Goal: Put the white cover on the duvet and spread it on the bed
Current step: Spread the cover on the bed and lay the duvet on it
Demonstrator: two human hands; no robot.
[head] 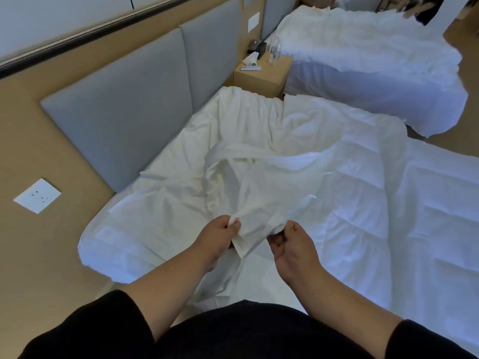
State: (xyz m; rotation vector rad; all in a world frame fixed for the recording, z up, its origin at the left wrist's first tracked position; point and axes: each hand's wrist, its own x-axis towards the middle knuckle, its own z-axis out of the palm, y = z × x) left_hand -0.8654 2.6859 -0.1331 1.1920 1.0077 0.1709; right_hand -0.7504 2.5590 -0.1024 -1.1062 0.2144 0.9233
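Setting: hotel twin room. Evidence: two single beds, near bed [259, 120] at centre, second bed [363, 53] at 1 o'clock, both in white linen. Matching grey padded headboard [124, 104] panels on a tan wall at 10 o'clock. Small wooden nightstand [261, 79] between the beds at 12 o'clock, carrying glasses [276, 49] and a dark box [259, 47]. White wall socket [37, 195] at 9 o'clock.

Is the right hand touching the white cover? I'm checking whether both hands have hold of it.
Touching. The head view shows the right hand with its fingers curled into a bunched fold of the white cover; no gap shows.
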